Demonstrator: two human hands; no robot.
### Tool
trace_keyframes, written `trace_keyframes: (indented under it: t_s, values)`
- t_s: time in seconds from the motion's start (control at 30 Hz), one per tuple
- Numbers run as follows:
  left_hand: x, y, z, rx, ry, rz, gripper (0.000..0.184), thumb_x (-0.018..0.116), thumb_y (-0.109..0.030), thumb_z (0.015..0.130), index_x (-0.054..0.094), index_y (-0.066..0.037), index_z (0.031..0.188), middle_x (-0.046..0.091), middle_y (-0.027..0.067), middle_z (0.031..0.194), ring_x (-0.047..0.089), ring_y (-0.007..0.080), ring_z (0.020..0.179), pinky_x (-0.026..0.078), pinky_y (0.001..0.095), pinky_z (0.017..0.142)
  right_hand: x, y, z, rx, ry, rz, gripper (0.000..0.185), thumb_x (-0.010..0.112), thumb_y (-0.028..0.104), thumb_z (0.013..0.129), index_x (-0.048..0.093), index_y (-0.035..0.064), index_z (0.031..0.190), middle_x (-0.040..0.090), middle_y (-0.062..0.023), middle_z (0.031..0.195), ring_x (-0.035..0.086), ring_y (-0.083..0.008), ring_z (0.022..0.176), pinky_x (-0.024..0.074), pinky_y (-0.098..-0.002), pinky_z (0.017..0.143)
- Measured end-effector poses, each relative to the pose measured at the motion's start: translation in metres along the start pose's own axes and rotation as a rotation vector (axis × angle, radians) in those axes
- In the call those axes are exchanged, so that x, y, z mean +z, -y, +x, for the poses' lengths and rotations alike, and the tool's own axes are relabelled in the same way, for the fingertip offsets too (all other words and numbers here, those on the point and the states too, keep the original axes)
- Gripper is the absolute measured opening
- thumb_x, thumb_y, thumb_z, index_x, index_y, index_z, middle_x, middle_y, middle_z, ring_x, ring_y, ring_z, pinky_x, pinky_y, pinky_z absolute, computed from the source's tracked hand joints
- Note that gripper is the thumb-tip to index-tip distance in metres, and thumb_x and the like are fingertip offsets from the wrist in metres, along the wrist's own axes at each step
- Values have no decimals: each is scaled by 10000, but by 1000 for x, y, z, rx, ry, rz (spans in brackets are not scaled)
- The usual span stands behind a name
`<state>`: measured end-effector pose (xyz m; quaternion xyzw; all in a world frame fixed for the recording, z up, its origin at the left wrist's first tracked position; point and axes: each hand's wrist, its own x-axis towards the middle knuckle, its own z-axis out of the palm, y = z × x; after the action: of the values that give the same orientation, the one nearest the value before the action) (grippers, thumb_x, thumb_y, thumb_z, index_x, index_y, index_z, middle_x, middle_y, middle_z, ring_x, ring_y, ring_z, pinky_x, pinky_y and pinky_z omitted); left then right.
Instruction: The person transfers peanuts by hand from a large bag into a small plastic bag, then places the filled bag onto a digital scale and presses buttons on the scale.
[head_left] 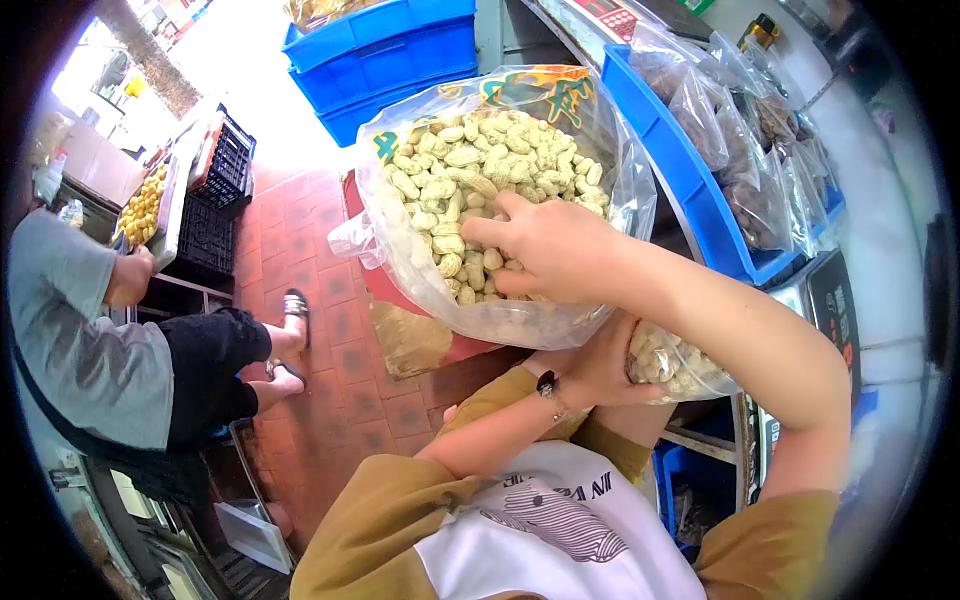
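Observation:
A large clear plastic bag (478,325) with green and orange print stands open in front of me, filled with unshelled peanuts (465,157). My right hand (545,245) reaches over its near rim, touching the peanuts with fingers apart; the space under the palm is hidden. Below that arm, my left hand (600,368), with a dark watch on the wrist, is closed around a smaller clear bag of peanuts (680,368). The right forearm covers part of this smaller bag.
Stacked blue crates (385,60) stand behind the big bag. A blue tray (690,170) of bagged goods lies to the right. On the left a person in a grey shirt (100,350) stands by black crates (215,200) and a tray of yellowish items (143,207). The floor is red tile (340,370).

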<state>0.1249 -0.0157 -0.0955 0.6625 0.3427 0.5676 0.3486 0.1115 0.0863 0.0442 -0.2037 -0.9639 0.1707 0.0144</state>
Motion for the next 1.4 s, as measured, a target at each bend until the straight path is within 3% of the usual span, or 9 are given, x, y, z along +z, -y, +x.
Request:
trace_keyframes:
  t_s: [0.37,0.47,0.57,0.6,0.73,1.07,1.17,1.23,1.4]
  values:
    - [4,6,-2,-39,-44,5,938,806,-378,607,363,-29,1356,481,221,1302,474,404,1216,382,455,1018,4,-7,6,-20,-74,-28,243,614,235,834,588,97,1032,595,-175,924,643,-359,776,521,-445,654]
    - [5,2,-1,-37,-66,45,923,803,-380,616,366,-31,1352,495,212,1283,495,383,1196,389,446,1013,10,-28,10,-165,-348,63,226,602,237,851,604,69,1002,621,-125,874,649,-272,756,514,-392,645]
    - [3,-1,0,-75,-37,-4,913,807,-356,619,368,-28,1350,502,203,1273,508,356,1186,398,433,1009,-16,-39,8,116,-142,602,231,581,280,890,622,67,967,620,-26,803,612,-141,739,486,-296,627]
    - [2,-3,0,-79,-32,-19,913,810,-345,618,367,-26,1350,505,200,1267,512,349,1182,401,429,1007,-19,-43,5,160,-109,894,238,572,328,916,630,100,947,584,63,778,538,-33,684,424,-205,540]
    - [-1,-4,2,-39,-36,-3,929,826,-300,603,359,-16,1354,521,193,1237,523,339,1162,405,424,1001,-62,-31,-27,377,-198,1017,160,585,316,910,635,167,939,569,92,785,456,24,568,299,-143,423]
    - [8,23,-11,-35,-14,-51,989,850,-307,593,326,43,1355,468,191,1266,472,311,1196,371,419,1013,-79,-22,-129,349,-416,1008,196,593,269,919,636,80,950,594,41,813,540,-32,732,437,-201,604]
    - [12,24,-10,-49,-9,-183,994,852,-313,589,324,40,1354,481,190,1264,490,310,1178,376,423,1007,-75,-12,-164,262,-358,771,195,584,248,929,595,54,943,598,-8,885,553,-95,804,455,-251,705]
    - [11,23,-9,-101,4,-229,988,848,-307,595,318,36,1354,491,183,1271,501,307,1188,384,417,1017,-66,-16,-179,72,-414,305,196,620,206,873,594,18,921,580,-74,889,577,-202,808,462,-302,741]
    - [12,10,0,-101,-13,-242,1014,846,-288,595,277,30,1372,485,172,1294,498,283,1213,394,394,1029,-60,4,-195,264,-211,61,222,678,206,830,594,25,928,542,-85,939,573,-244,821,477,-329,736]
